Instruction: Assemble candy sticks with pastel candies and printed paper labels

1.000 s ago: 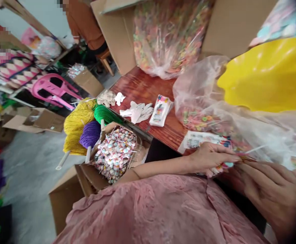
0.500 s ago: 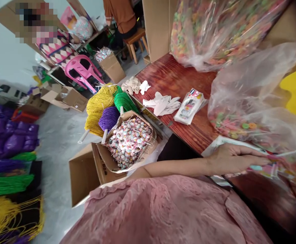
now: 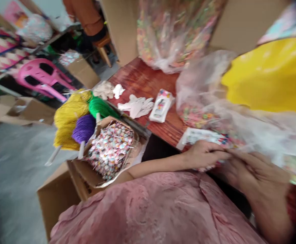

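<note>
Hands meeting fingertip to fingertip at the table [image 3: 143, 79] edge: left hand [image 3: 204, 154] with fingers pressed together on a small pinkish sweet [image 3: 210, 168]; right hand [image 3: 257, 176] curled toward the same spot, hold too smeared to tell. Printed packet [image 3: 201, 136] lies just behind the grip, clear bag [image 3: 201, 88] of ring sweets beyond it, lollipop box [image 3: 107, 152] well to its left. Step in hand, by judgement: working one sweet between both hands; next move calls for a firm pinch clear of the bag's loose film.
</note>
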Available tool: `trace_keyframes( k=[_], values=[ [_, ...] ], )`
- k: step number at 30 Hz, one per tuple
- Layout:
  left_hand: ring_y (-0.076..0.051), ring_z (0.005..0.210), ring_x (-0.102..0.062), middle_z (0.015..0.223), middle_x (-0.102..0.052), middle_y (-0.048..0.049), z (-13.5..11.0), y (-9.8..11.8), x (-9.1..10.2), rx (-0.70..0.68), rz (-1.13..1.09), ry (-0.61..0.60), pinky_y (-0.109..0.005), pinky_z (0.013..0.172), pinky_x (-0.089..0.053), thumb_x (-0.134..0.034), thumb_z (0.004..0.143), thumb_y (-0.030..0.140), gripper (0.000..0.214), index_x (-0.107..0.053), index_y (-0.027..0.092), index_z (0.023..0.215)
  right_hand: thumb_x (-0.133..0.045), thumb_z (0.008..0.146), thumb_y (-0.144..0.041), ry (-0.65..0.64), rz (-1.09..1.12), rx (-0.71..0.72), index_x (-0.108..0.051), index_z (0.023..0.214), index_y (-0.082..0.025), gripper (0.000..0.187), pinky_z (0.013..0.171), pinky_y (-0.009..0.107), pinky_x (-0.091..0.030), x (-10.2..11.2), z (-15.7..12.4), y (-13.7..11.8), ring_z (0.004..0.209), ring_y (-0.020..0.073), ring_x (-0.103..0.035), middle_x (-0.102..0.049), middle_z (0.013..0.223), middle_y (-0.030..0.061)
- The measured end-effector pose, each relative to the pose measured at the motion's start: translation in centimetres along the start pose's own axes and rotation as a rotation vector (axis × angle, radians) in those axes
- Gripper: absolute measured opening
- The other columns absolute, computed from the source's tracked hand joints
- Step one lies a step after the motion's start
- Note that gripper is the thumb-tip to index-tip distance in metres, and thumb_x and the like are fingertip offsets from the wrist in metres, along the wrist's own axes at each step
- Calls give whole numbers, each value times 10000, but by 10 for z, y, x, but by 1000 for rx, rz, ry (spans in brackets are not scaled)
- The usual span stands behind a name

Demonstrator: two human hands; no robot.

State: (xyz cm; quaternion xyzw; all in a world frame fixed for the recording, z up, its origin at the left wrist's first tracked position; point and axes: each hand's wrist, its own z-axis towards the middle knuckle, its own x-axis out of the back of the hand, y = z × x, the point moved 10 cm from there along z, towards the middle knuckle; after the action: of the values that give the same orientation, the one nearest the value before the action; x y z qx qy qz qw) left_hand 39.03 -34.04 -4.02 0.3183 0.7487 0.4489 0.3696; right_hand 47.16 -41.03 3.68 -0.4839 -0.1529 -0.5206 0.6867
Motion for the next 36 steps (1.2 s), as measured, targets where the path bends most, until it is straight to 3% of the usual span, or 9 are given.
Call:
trace_keyframes(
  k=[6,10,14,19,21,24,30,32,36],
  values=[
    [-41,356,-379,525,-458,67,5,6,5,-57,13,82,-158,339,-277,-623,810,480,321,-623,159,792,-636,852,-214,164,174,-135,-639,1167,-223,314,598,274,-485,9,-4,0,595,124,-586,-644,704,-20],
    [-61,501,-459,598,-512,36,8,21,-3,-217,103,74,-183,477,-388,-614,827,464,319,-612,164,718,-698,805,-247,300,301,-365,-626,878,-203,112,585,247,-455,18,-26,15,590,104,-540,-609,689,-33],
    [-101,666,-513,672,-575,3,5,49,-14,-473,302,56,-239,669,-448,-570,874,360,272,-625,168,689,-733,768,-325,194,778,-621,-635,722,-191,172,603,252,-453,-10,-39,37,615,109,-536,-616,687,-13],
    [-104,638,-484,643,-558,-2,-2,75,-34,-663,540,-71,-252,659,-407,-530,895,290,285,-602,154,654,-813,645,-379,-33,1136,-789,-633,710,-178,277,523,230,-379,-35,-39,48,524,84,-455,-563,597,-38],
    [-96,608,-464,605,-531,4,-1,75,-42,-619,612,-182,-243,634,-390,-537,878,296,306,-589,149,615,-784,678,-393,-203,1083,-720,-620,719,-174,276,496,227,-347,-34,-33,43,502,80,-426,-540,585,-43],
    [-80,544,-439,551,-510,15,7,58,-43,-326,539,-349,-214,556,-365,-592,817,333,294,-607,142,593,-646,825,-321,-341,764,-385,-592,722,-175,187,511,236,-344,-14,-17,24,532,91,-436,-532,613,-31],
    [-81,438,-507,560,-623,-11,-4,14,-46,306,190,-606,-182,402,-377,-777,596,312,211,-698,121,636,-429,909,-101,-105,123,549,-620,980,-170,215,717,356,-477,41,-24,-62,786,185,-562,-628,796,67],
    [-96,420,-532,545,-639,-15,-10,8,-49,419,148,-669,-184,378,-405,-804,558,286,198,-709,126,625,-417,918,-92,-66,71,665,-619,1072,-140,259,731,379,-491,46,-33,-76,822,202,-569,-633,813,85],
    [-114,431,-559,556,-668,-27,-19,6,-55,523,163,-820,-196,374,-447,-831,532,239,171,-724,137,617,-418,945,-111,-101,41,699,-596,1160,-110,279,724,381,-508,45,-34,-84,837,201,-577,-648,846,98]
  ],
)
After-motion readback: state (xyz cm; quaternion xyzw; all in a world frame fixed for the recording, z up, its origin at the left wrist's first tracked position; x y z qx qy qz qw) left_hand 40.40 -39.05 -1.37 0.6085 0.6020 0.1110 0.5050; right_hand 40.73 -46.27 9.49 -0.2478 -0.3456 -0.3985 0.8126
